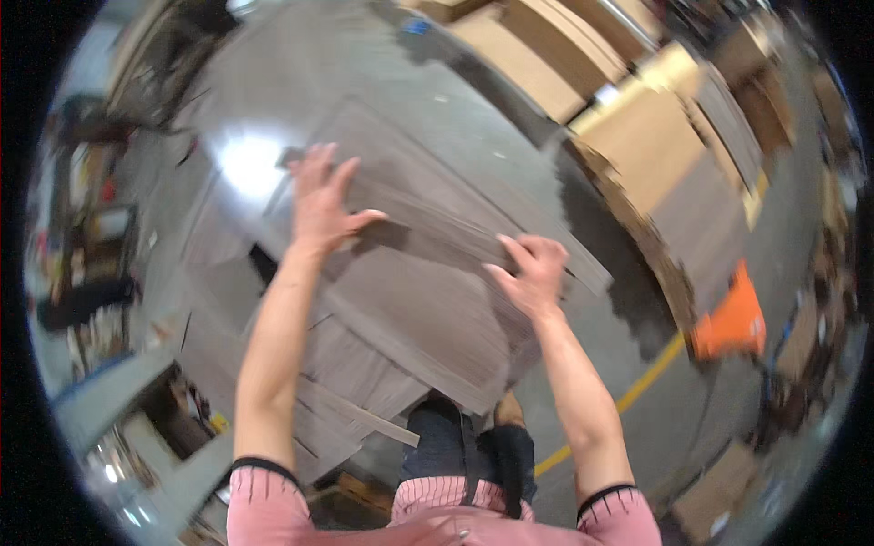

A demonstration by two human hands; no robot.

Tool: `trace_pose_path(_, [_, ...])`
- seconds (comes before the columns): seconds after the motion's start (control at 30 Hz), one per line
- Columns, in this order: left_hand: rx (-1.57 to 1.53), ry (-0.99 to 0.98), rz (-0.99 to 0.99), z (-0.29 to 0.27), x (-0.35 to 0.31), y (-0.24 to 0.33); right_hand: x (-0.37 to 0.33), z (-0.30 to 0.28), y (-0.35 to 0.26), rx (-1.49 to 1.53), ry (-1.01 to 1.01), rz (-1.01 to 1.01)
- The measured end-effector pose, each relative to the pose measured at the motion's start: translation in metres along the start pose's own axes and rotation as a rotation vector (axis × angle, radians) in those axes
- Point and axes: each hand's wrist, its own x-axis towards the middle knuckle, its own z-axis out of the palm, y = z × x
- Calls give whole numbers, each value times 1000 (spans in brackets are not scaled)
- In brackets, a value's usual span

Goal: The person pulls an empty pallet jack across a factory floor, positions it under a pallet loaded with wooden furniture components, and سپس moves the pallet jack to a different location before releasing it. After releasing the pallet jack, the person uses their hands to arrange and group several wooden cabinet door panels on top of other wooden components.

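A narrow grey-brown wood-grain board (428, 221) spans the space between my hands, above a pile of similar panels. My left hand (320, 205) is open near its left end, fingers spread and thumb stretched out. At the right end, my right hand (535, 271) has its fingers bent round the board's edge, with the thumb on the near side. Under the board lies a wide grey-brown panel (419, 314), its near corner by my legs. Motion blur hides the exact contact of the fingers.
More grey-brown panels (350, 369) lie loosely stacked at the near left, with a thin strip (364, 420) jutting out. Stacked tan boards (651, 136) stand at the far right beside an orange object (731, 318). A yellow line (651, 387) crosses the floor.
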Motion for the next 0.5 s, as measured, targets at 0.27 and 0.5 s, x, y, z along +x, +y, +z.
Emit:
trace_pose_path(0.27, [-43,-53,-202,23,-17,-18,3,4,-5,-45,-31,-54])
trace_pose_path(0.5, [-127,16,-111,35,-2,-25,-1,14,2,-90,-36,-8])
